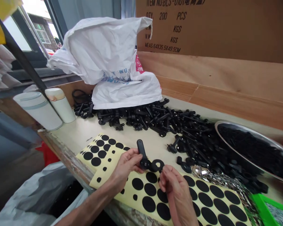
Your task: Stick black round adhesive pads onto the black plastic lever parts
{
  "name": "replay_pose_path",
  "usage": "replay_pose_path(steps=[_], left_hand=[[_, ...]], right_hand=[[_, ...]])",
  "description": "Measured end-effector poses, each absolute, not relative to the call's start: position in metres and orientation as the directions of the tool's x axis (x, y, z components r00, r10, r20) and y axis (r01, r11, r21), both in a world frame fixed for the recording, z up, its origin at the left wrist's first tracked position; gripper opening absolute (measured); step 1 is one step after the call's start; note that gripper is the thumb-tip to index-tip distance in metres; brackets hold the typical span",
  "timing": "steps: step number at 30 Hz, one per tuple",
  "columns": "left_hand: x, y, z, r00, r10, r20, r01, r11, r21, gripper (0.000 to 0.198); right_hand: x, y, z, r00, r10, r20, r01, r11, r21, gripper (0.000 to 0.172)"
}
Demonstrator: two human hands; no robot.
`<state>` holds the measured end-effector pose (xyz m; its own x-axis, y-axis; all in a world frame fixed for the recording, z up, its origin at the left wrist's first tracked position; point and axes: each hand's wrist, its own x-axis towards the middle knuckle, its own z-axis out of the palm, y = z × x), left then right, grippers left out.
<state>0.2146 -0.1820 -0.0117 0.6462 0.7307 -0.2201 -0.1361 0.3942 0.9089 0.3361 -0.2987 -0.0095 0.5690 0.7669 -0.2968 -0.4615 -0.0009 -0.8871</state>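
Left hand point(124, 166) and right hand point(176, 191) lie nearest: the left's grip pinches a black plastic part point(143, 160), and the right's fingertips point(166, 172) pinch its ring end, just above yellow-backed sheets of round black stickers point(129, 201) on the worktop point(70, 138). More black parts point(155, 119) lie heaped beyond.

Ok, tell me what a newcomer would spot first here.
A long heap of black plastic parts runs along the bench, beside a steel bowl at right. In the foreground, yellow sheets of round black stickers lie under the hands: the left hand grips one black plastic part, with the right hand close beside it.
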Motion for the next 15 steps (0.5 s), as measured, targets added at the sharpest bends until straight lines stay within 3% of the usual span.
replay_pose_path(steps=[15], left_hand=[[0.217,-0.185,-0.01,0.619,0.751,-0.23,-0.13,0.387,0.913,0.028]], right_hand=[[0.319,-0.287,-0.016,0.557,0.748,-0.36,-0.394,-0.143,-0.908,0.033]])
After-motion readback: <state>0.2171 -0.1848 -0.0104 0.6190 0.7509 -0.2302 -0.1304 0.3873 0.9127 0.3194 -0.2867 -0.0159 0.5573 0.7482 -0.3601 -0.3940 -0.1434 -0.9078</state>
